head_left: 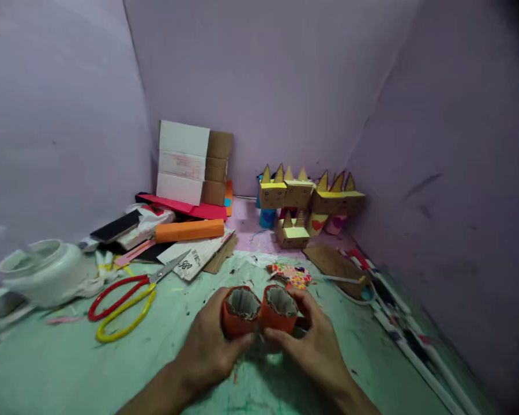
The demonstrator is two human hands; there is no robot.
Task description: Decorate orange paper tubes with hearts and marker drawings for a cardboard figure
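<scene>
Two short cardboard tubes covered in orange-red paper stand side by side at the lower middle, their hollow tops facing up toward me. My left hand (214, 340) wraps round the left tube (239, 323), thumb in front. Around the right tube (278, 318) my right hand (313, 340) is closed, its thumb also across the front. The tubes touch or nearly touch along their inner sides. Their lower ends are blurred and partly hidden by my thumbs. Scissors (151, 279) with one red and one yellow handle lie open-bladed to the left.
Cardboard figures with pointed yellow tops (298, 193) stand against the back wall. An orange paper roll (189, 230) and printed card (194, 259) lie back left, before an unfolded box (184, 161). A white pot (47, 274) sits far left; a brown cardboard piece (335, 268) lies right.
</scene>
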